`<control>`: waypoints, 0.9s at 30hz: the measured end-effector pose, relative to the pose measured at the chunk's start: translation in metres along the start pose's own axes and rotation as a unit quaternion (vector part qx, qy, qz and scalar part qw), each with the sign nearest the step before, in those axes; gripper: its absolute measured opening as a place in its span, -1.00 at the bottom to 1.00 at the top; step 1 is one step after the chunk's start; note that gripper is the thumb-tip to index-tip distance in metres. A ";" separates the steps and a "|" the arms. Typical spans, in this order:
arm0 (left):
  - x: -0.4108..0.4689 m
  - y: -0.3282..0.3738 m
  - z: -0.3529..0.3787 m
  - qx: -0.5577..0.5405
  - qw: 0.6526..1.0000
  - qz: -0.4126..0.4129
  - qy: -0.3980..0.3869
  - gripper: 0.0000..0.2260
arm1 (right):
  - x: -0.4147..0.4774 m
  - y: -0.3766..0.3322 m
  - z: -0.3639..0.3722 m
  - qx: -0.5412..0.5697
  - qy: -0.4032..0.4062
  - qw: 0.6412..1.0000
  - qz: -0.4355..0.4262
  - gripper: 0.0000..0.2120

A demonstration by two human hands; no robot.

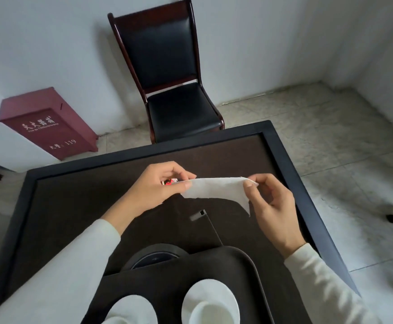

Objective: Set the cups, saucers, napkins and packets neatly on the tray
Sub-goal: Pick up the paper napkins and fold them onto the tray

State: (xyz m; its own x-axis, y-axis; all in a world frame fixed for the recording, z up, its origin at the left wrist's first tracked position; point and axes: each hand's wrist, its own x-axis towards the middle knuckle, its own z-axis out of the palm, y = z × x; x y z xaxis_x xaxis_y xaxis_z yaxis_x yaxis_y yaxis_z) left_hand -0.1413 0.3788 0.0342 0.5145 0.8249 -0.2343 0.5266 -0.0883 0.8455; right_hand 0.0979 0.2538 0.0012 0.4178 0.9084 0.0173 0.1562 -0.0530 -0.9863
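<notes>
One napkin point(216, 189), held up

My left hand point(158, 190) pinches its left end and my right hand point(270, 206) pinches its right end. It hangs over the bench point(74, 206), past the far edge of the tray point(244, 253). A white cup point(202, 312) sits on a saucer point(210, 287) on the tray.

The tray point(249, 265) sits at the near side of the bench point(284, 160). On it the left saucer point(132, 307) and right saucer point(214, 291) lie side by side, a cup point(202, 312) on the right one. A round disc point(153, 253) lies just behind the tray. Over mid-bench the napkin point(216, 190) is pinched between left grip point(158, 185) and right grip point(270, 204), a packet point(169, 181) behind the left. Beyond the far edge stands a chair point(167, 78), a box point(48, 122) on the floor to its left.
</notes>
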 end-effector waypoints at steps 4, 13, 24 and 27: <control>-0.059 0.021 -0.002 -0.136 0.989 -0.008 0.051 -0.95 | -0.026 -0.044 -0.010 0.037 -0.009 0.999 -0.037 -0.86; -0.202 0.060 0.002 -0.301 0.940 0.001 0.160 -0.82 | -0.119 -0.126 -0.023 0.007 -0.081 0.996 -0.036 -0.83; -0.372 0.004 0.046 -0.161 0.931 -0.055 0.323 -0.95 | -0.273 -0.113 0.033 -0.088 -0.059 0.994 -0.019 -0.88; -0.408 -0.025 0.060 -0.136 0.918 -0.059 0.368 -0.90 | -0.308 -0.093 0.051 -0.118 -0.064 0.991 0.006 -0.88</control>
State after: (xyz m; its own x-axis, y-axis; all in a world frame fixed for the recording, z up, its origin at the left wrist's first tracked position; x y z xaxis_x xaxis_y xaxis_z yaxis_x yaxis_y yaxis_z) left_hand -0.3239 0.0108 0.0796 -0.1836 0.9826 -0.0282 0.3101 0.0851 0.9469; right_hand -0.0913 0.0002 0.0795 0.3063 0.9515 -0.0296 0.3635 -0.1457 -0.9201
